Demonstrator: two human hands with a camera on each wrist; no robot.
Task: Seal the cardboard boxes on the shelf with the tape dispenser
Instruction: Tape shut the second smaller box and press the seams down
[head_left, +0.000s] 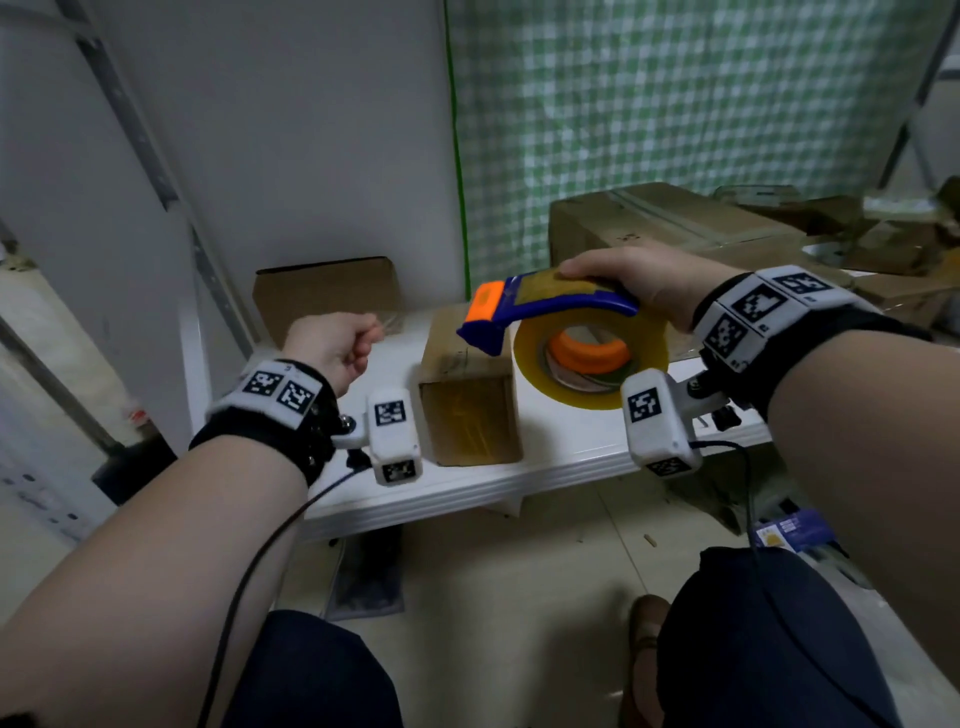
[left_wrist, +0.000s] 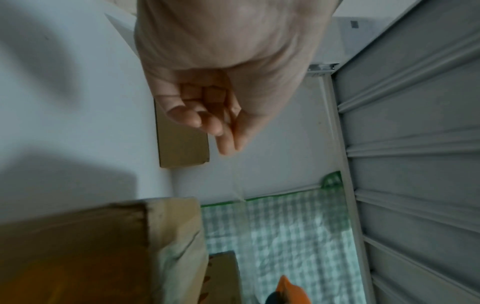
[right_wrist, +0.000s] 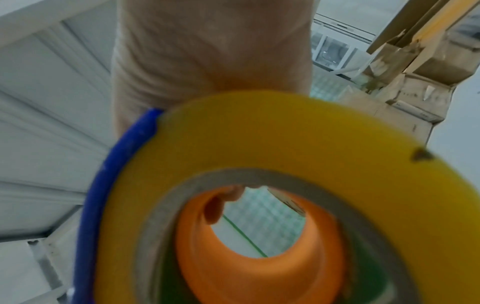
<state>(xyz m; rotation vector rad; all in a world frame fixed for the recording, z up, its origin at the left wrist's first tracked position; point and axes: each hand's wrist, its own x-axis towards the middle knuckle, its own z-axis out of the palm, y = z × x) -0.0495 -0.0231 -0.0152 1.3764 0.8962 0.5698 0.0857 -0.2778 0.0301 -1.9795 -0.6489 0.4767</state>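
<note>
Right hand (head_left: 639, 280) grips the blue-and-orange plastic tape dispenser (head_left: 550, 312) by its stiff, light frame; left hand (head_left: 332, 345), at nine o'clock of the small brown cardboard box (head_left: 467, 400), seems to pinch the tape's end.

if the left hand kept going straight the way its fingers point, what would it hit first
Probably the small cardboard box standing at the back of the shelf. The left hand seems to pinch a barely visible tape strand, fingers aimed at that box; depth is unclear.
</note>
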